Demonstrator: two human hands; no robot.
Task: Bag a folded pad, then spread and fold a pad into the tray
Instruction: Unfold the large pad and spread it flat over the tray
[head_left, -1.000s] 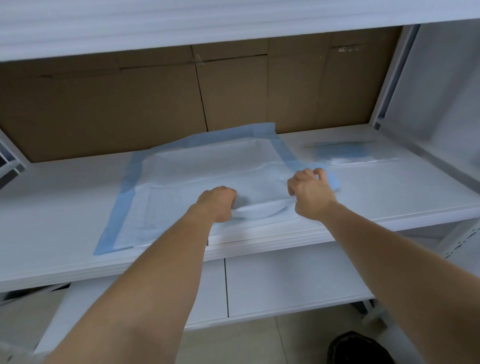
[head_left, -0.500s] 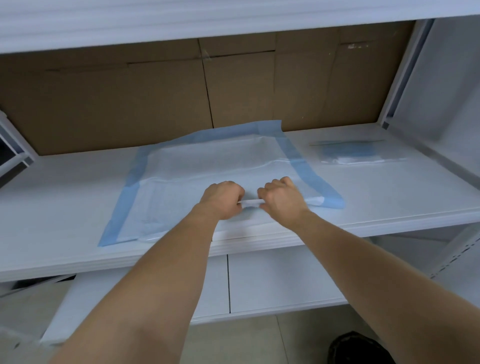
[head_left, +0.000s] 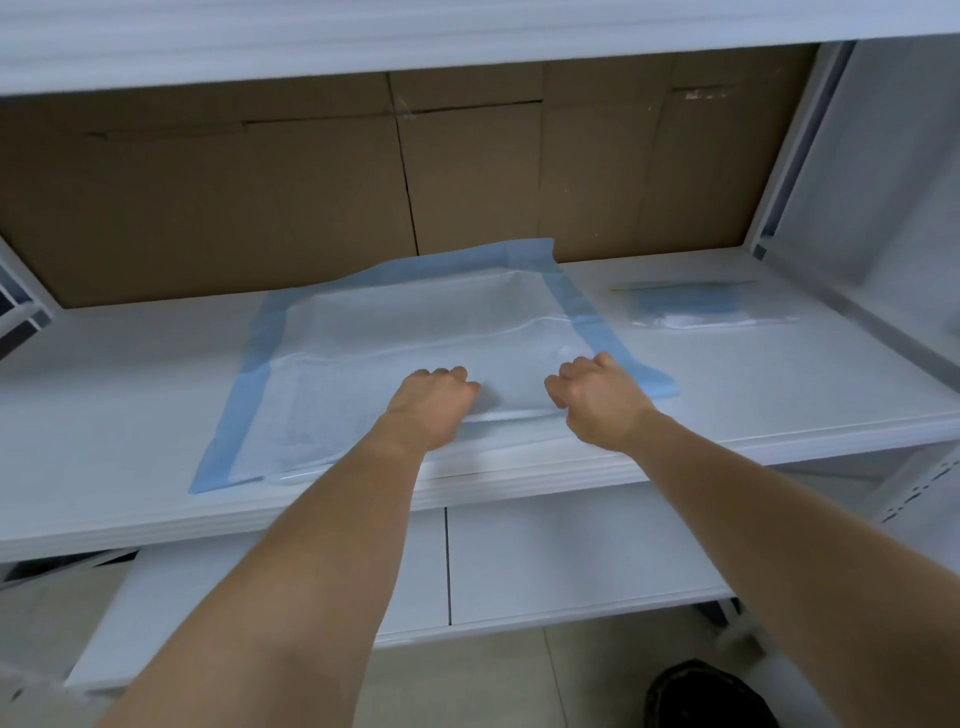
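A large white pad (head_left: 395, 332) with a blue border lies spread on the white shelf (head_left: 779, 389), its far edge curling up against the cardboard. My left hand (head_left: 434, 402) grips the pad's near edge with curled fingers. My right hand (head_left: 597, 400) grips the same near edge a little to the right, close to the blue right border. The near edge is lifted slightly between the two hands. A clear bag (head_left: 696, 306) with a folded blue pad inside lies flat on the shelf to the right of the spread pad.
Brown cardboard (head_left: 311, 197) backs the shelf. A white upright post (head_left: 800, 156) stands at the right rear. Another shelf (head_left: 545, 561) sits below, and a dark object (head_left: 706, 696) is on the floor at bottom right.
My hands came together at the middle of the pad's near edge half a second ago and have now moved apart along it. The raised fold near the edge has flattened.
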